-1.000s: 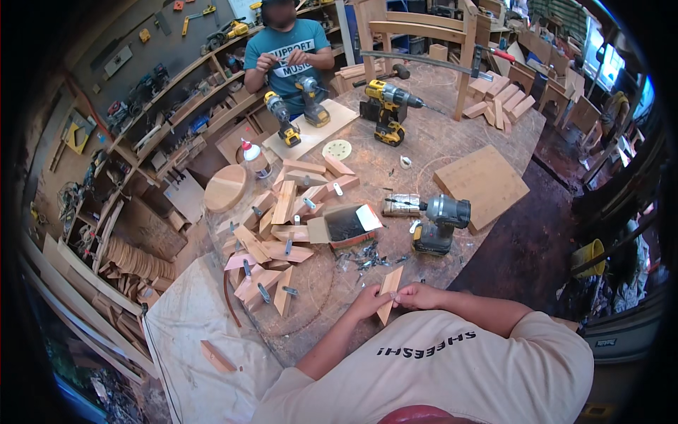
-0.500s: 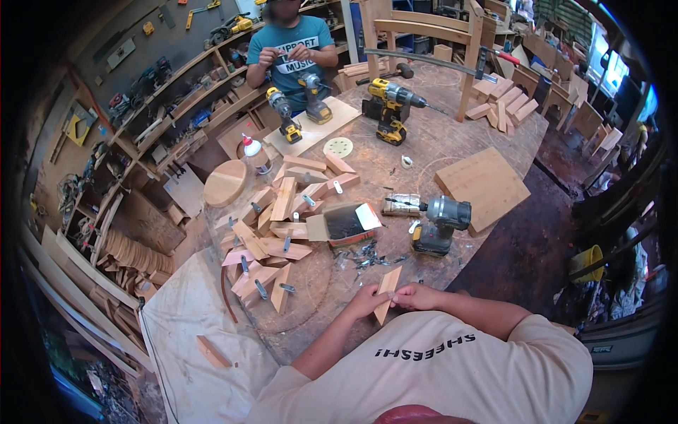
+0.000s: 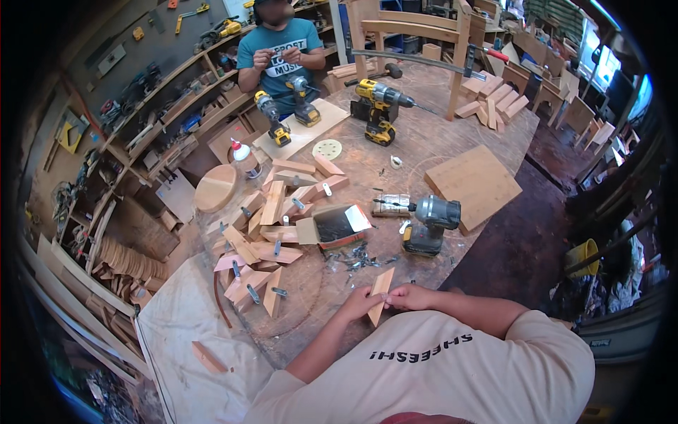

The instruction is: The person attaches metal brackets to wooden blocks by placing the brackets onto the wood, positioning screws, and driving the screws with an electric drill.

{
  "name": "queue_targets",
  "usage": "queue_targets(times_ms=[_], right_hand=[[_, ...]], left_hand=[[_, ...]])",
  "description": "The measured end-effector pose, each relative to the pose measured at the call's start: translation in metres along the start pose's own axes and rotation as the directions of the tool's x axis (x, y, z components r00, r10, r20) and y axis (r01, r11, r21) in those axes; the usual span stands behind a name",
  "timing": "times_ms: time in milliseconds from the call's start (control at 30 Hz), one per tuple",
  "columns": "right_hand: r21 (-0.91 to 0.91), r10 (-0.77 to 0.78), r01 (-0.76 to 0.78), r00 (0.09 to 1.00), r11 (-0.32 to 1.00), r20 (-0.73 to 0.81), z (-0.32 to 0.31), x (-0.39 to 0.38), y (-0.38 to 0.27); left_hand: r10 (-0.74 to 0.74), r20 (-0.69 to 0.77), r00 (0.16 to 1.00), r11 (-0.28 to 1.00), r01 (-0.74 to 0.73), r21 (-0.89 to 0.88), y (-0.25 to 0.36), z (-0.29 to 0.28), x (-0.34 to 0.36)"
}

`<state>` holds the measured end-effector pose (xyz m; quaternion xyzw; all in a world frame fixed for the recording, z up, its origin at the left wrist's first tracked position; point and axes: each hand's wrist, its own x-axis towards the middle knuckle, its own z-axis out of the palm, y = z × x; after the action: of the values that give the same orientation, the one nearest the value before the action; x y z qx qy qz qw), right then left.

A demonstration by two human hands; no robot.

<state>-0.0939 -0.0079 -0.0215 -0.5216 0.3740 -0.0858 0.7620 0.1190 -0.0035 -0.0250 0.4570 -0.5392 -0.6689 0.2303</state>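
Close to my body at the table's near edge, my left hand [image 3: 361,302] is closed on a small wood block [image 3: 382,283] with slanted ends, held upright. My right hand [image 3: 411,297] is pinched against the block's right side; whatever its fingertips hold is too small to make out. Just beyond the block lies a scatter of small dark metal pieces [image 3: 364,258]. Behind them stands an open cardboard box [image 3: 342,225]. A cordless drill [image 3: 432,220] stands to the right of the box. Left of it is a pile of similar wood blocks [image 3: 274,205], several with metal plates attached.
Across the table [image 3: 417,159] a person [image 3: 281,53] stands holding something small. More cordless drills [image 3: 378,113], a glue bottle [image 3: 245,157], a round wood disc [image 3: 215,187] and a square board [image 3: 474,185] lie about. A clamped wooden frame [image 3: 417,28] rises at the back. One block [image 3: 209,357] rests on the cloth at left.
The whole view has shifted slightly, with the table things now a little further left. My hands keep their hold at the block. The person across still has both hands raised together.
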Motion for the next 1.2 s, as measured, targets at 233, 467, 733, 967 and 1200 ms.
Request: queue_targets(times_ms=[233,467,733,967,1200], right_hand=[[-0.030,-0.027,0.028,0.999,0.999,0.020,-0.006,0.000,0.004],[0.004,-0.020,0.020,1.000,1.000,-0.002,-0.004,-0.003,0.004],[-0.031,-0.014,0.014,1.000,0.999,-0.002,-0.004,-0.001,0.006],[-0.035,-0.022,0.023,1.000,0.999,0.013,-0.003,-0.001,0.004],[-0.034,-0.043,0.043,0.999,0.999,0.004,-0.004,0.000,0.009]], left_hand=[[-0.030,0.018,0.999,0.999,0.030,0.033,0.025,0.002,-0.005],[0.006,0.036,0.999,0.996,-0.009,0.086,0.016,0.002,-0.001],[0.019,0.049,0.999,1.000,-0.020,0.021,0.006,0.003,0.001],[-0.032,0.062,0.998,0.999,0.032,-0.003,-0.014,0.000,0.007],[-0.036,0.071,0.997,0.999,0.036,-0.002,-0.013,0.001,0.008]])
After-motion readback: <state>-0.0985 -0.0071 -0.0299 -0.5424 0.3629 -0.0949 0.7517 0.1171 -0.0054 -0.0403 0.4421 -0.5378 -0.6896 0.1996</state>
